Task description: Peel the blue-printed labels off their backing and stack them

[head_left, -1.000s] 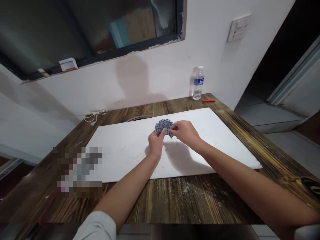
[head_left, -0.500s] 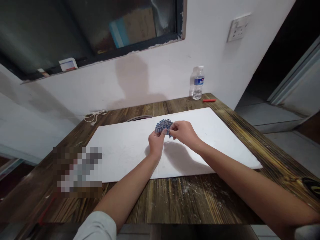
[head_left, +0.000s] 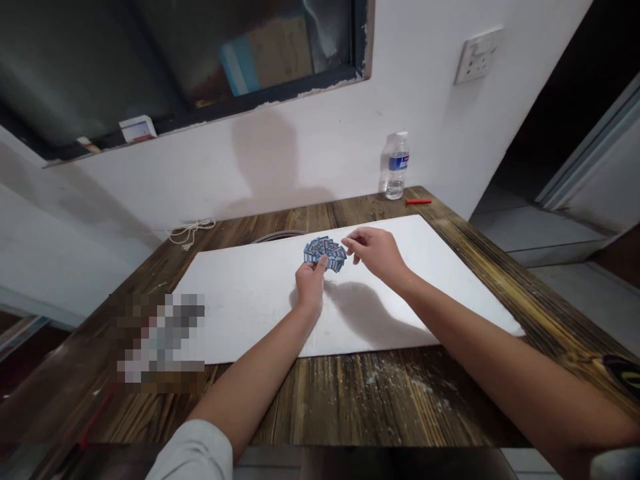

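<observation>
A fan of small blue-and-grey cards (head_left: 320,249) is spread out above the white board (head_left: 250,307). My left hand (head_left: 310,281) grips the fan at its lower edge, its thumb pressed on the front. Just right of the cards is my right hand (head_left: 376,249), apart from them, its fingers loosely curved and separated. Nothing shows between those fingers. What is printed on the cards is too small to read.
The board lies on a dark wooden table (head_left: 320,400). At the back right stand a water bottle (head_left: 397,167) and a red stick-like object (head_left: 419,201). A white cord (head_left: 190,231) lies at the back left. A blurred patch covers something at the left.
My right hand has come off the cards and moved slightly up and right. The fan in my left hand now shows wider, its face more in view.
</observation>
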### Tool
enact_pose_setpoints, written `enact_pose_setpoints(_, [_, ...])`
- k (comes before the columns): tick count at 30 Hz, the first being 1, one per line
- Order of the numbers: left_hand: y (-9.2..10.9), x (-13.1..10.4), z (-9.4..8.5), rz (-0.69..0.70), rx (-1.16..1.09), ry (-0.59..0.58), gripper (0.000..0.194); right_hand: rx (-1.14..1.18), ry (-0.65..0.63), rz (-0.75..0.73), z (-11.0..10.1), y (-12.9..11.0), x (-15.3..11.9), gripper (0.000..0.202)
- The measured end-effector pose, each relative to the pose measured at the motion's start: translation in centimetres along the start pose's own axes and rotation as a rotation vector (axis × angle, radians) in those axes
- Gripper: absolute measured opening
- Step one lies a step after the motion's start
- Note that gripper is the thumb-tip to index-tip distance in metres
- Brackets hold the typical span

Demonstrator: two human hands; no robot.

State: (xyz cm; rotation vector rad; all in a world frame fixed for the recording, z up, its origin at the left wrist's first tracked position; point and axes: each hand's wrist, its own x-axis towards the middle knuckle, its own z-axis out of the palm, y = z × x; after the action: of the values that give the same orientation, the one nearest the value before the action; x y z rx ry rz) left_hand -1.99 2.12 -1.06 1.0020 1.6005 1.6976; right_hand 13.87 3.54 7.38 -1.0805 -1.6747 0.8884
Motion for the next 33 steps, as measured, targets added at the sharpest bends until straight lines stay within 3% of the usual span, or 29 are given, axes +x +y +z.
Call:
enact_pose_setpoints(6, [1.2, -1.0, 0.2, 0.044, 0.075, -0.095, 0.038, -0.051, 0.05, -0.023, -1.5, 0.4, 1.3, 0.02])
enact_pose_setpoints(10, [2.1, -2.3, 0.3, 0.082, -0.028, -0.313, 0.033, -0.046, -0.069, -0.006, -2.3, 0.4, 1.7, 0.025])
enact_pose_setpoints(13, [2.1, -2.5, 0.3, 0.083, -0.057, -0.413, 0.034, 0.025, -0.208, 0.059, -2.7, 0.3, 1.9, 0.028])
enact_pose_setpoints(20, [1.8, -2.3, 0.3, 0.112, -0.013, -0.446, 0.032, 0.045, -0.356, 0.099, -3.4, 0.2, 1.9, 0.018])
enact_pose_setpoints(33, [1.9, -2.4, 0.3, 0.09, -0.033, -0.412, 0.032, 0.039, -0.165, 0.03, -3.8, -0.1, 2.2, 0.02])
